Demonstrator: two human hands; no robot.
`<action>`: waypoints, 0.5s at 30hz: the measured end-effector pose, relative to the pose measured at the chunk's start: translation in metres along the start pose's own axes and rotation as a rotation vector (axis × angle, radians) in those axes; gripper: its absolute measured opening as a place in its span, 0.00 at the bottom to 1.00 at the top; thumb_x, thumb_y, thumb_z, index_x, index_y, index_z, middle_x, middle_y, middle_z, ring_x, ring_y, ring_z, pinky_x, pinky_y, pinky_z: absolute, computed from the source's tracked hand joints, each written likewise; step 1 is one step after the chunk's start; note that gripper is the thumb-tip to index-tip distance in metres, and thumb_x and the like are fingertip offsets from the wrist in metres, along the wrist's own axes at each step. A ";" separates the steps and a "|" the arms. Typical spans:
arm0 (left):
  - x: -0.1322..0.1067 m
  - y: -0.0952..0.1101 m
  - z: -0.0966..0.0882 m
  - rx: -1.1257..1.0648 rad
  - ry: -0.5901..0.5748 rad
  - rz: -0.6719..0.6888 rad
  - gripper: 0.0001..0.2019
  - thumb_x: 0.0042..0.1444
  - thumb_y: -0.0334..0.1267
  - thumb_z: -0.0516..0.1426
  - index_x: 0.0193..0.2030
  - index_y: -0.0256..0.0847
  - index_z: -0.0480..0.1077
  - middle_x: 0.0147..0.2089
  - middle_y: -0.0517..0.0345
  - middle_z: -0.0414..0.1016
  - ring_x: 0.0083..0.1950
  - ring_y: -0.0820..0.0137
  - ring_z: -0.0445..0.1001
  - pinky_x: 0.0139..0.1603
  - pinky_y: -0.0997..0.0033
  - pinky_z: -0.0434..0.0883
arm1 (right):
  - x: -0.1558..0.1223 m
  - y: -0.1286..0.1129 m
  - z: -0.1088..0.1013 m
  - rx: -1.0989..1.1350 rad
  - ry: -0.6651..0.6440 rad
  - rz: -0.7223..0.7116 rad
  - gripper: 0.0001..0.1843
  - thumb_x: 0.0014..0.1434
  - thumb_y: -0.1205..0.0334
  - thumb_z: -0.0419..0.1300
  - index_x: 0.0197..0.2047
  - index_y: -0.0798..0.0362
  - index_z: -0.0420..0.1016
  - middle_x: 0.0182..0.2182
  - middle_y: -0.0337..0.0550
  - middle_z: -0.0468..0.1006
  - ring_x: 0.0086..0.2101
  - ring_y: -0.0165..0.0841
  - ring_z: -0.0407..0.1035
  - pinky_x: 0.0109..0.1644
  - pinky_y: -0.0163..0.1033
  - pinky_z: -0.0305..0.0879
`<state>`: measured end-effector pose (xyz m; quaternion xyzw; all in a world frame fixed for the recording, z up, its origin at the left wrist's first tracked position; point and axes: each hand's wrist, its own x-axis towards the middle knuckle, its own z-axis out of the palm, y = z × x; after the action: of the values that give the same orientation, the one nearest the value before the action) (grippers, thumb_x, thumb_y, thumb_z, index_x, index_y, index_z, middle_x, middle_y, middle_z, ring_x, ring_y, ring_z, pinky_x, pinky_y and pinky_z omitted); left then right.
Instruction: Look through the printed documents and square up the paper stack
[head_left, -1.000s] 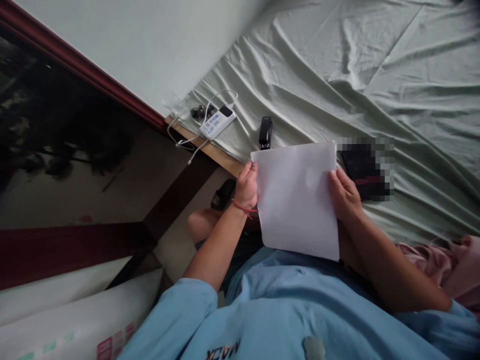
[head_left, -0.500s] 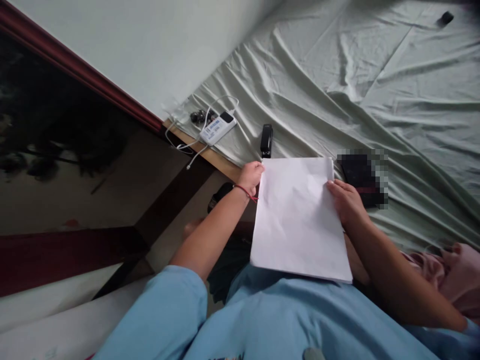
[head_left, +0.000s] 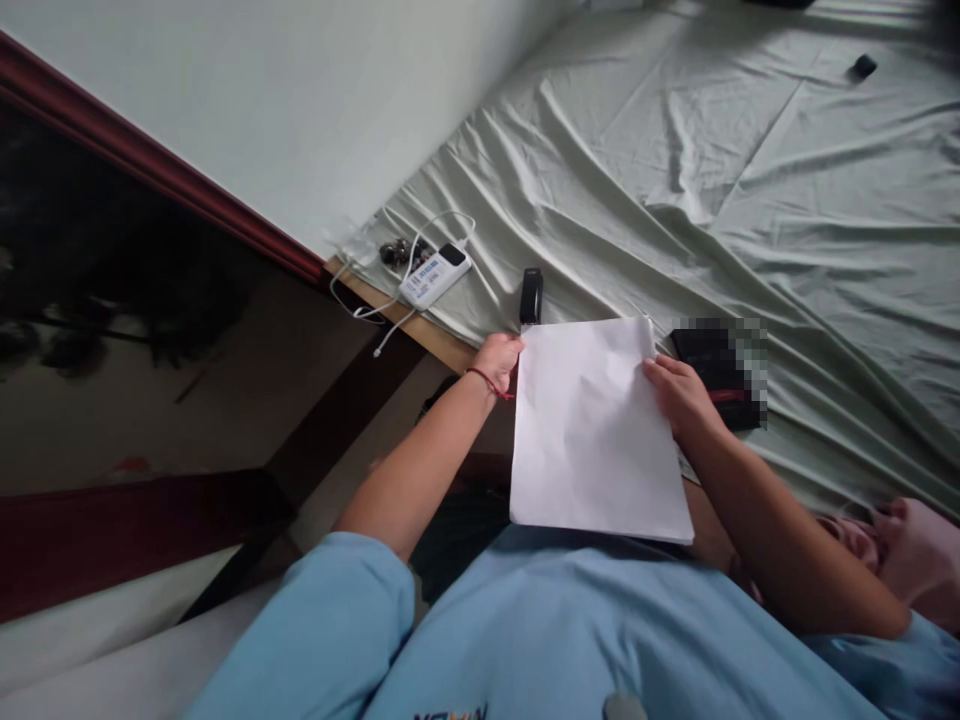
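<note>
One left hand point(head_left: 499, 362) and one right hand point(head_left: 684, 398) close on opposite edges of white sheets point(head_left: 596, 440), held before the blue shirt point(head_left: 517, 630); these are gathered nearly flush, while a black object point(head_left: 531, 295), probably a stapler, lies untouched on the bed point(head_left: 622, 170) beyond

Left hand point(head_left: 501, 360) and right hand point(head_left: 681, 396) hold white paper point(head_left: 596, 440).
</note>
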<state>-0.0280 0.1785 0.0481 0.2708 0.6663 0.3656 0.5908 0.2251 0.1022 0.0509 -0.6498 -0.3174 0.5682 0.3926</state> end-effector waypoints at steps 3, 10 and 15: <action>0.001 0.002 0.002 -0.011 -0.001 -0.022 0.05 0.47 0.25 0.62 0.26 0.36 0.71 0.22 0.56 0.73 0.32 0.64 0.78 0.38 0.67 0.74 | 0.004 -0.001 0.001 0.001 -0.011 0.003 0.13 0.58 0.52 0.60 0.40 0.53 0.77 0.23 0.38 0.74 0.19 0.30 0.65 0.22 0.34 0.59; 0.004 0.011 0.007 0.129 0.113 -0.009 0.04 0.49 0.25 0.62 0.27 0.36 0.72 0.21 0.60 0.71 0.27 0.69 0.73 0.34 0.70 0.71 | 0.015 0.000 0.002 -0.070 0.006 -0.038 0.11 0.59 0.52 0.58 0.35 0.51 0.72 0.21 0.34 0.67 0.19 0.29 0.61 0.22 0.34 0.55; 0.009 0.015 0.004 0.256 0.188 -0.011 0.08 0.46 0.23 0.63 0.23 0.36 0.69 0.18 0.63 0.65 0.24 0.72 0.69 0.28 0.74 0.66 | 0.015 -0.011 0.001 -0.126 -0.033 0.002 0.10 0.58 0.54 0.59 0.33 0.51 0.72 0.21 0.37 0.70 0.20 0.30 0.63 0.22 0.34 0.56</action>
<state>-0.0268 0.1952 0.0546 0.3049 0.7611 0.2982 0.4886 0.2269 0.1208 0.0534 -0.6641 -0.3584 0.5582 0.3449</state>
